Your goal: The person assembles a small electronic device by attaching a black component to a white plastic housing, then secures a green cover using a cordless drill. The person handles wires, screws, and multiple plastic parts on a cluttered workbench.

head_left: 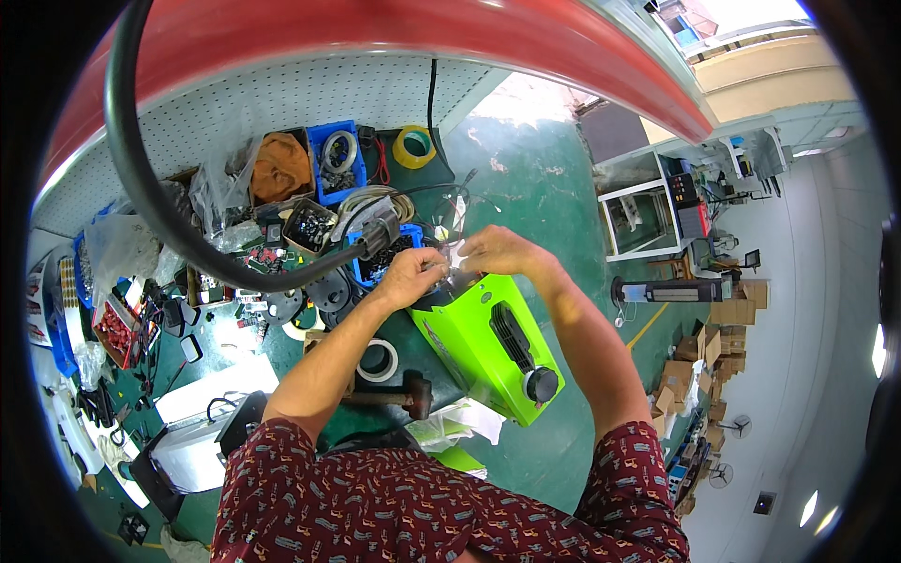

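Observation:
A lime-green machine case (pixel 462 324) with a black handle (pixel 510 336) and a round black knob (pixel 542 385) lies before me at the bench edge. My left hand (pixel 414 279) is at its far left corner, thumb and fingertips pinched together. Close beside it, over the case's far end, my right hand (pixel 504 251) has its fingers bent and drawn together. Whatever small thing lies between the fingertips is too small to make out. Thin wires (pixel 460 214) show just beyond the hands. A blue bin (pixel 417 231) of small dark parts stands left of them.
A thick black cable (pixel 123 122) with a connector (pixel 380 232) hangs in front at the left. On the bench are a hammer (pixel 419 396), a white tape roll (pixel 377 378), a yellow tape roll (pixel 401 155) and many loose parts. Cardboard boxes (pixel 678 377) line the right wall.

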`<control>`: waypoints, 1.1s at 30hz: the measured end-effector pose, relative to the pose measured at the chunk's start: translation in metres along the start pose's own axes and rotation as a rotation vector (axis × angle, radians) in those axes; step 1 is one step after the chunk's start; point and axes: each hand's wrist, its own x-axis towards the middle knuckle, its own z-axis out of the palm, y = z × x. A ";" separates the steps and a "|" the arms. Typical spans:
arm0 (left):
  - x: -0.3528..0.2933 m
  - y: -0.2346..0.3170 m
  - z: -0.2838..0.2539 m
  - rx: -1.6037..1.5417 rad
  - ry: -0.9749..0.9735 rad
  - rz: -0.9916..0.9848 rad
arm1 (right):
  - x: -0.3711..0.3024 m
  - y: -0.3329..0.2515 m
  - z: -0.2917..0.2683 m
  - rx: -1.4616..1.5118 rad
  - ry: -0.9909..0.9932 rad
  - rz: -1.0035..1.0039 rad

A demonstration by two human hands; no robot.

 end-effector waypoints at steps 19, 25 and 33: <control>0.010 -0.010 0.005 -0.051 -0.032 0.010 | -0.003 0.004 0.000 0.026 0.048 0.043; 0.015 0.001 0.011 -0.024 -0.024 0.052 | -0.001 0.038 0.016 0.365 0.083 0.006; 0.020 -0.010 0.006 -0.073 -0.071 0.016 | -0.001 0.027 0.009 0.319 -0.011 0.017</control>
